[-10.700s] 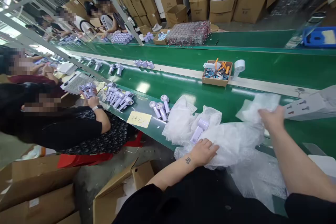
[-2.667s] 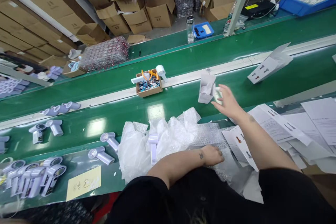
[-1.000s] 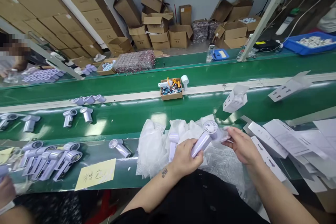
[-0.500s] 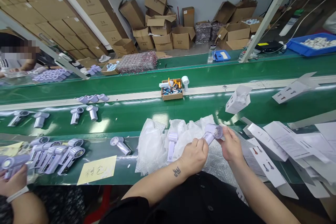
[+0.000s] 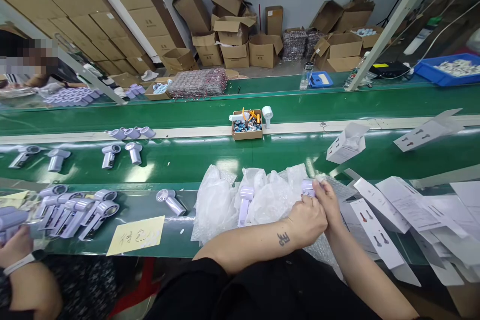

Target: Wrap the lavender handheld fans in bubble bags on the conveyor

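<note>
A lilac handheld fan (image 5: 308, 188) is between my two hands, just above the bench, and most of it is hidden by my fingers. My left hand (image 5: 308, 217) is closed round its lower part. Against it, my right hand (image 5: 327, 201) grips the fan from the right side, thumb uppermost. Under and beside my hands lie white bubble-wrap bags (image 5: 215, 205). Another lilac fan (image 5: 246, 206) rests on these bags, left of my hands.
A single fan (image 5: 171, 202) and a yellow paper note (image 5: 137, 235) lie to the left, near a cluster of fans (image 5: 77, 212). White cartons and leaflets (image 5: 408, 210) spread at right. A small parts box (image 5: 247, 127) stands ahead. A co-worker's hand (image 5: 18, 247) holds a fan at far left.
My left hand has moved right, close against my right hand. The fan has turned, so its round head no longer shows. The co-worker's fan has also turned.
</note>
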The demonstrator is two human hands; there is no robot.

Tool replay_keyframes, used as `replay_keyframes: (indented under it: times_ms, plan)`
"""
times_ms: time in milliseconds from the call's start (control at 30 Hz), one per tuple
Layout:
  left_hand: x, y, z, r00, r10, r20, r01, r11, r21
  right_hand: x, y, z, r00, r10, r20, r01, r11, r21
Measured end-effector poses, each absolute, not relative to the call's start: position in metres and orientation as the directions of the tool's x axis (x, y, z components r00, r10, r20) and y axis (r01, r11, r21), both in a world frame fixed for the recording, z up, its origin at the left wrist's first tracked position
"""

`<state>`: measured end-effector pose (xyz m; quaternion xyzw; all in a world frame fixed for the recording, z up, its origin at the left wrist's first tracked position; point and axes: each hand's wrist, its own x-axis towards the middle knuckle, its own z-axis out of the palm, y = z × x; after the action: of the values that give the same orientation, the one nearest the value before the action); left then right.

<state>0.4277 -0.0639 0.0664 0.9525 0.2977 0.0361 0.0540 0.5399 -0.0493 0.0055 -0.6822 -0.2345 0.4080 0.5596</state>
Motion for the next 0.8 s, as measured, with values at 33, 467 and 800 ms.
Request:
replay_keyframes:
  times_ms: [33,467,800]
  plan:
    - [0.425,-0.061,0.068,0.837,0.544,0.056,0.526,-0.829,0.189,0.542,-0.053,0.006,0.527,0.783,-0.331,-0.221,-0.249,-0.943]
    - [0.403,-0.043,-0.017,0.393,0.856,-0.337,-0.071,0.393,0.917,0.532,-0.112,0.027,0.165,0.847,-0.505,-0.605,-0.318,-0.73]
    - [0.388,-0.056,-0.006,0.594,0.697,0.402,0.499,-0.711,0.496,0.521,-0.124,0.015,0.3,0.755,-0.583,-0.639,-0.295,-0.711]
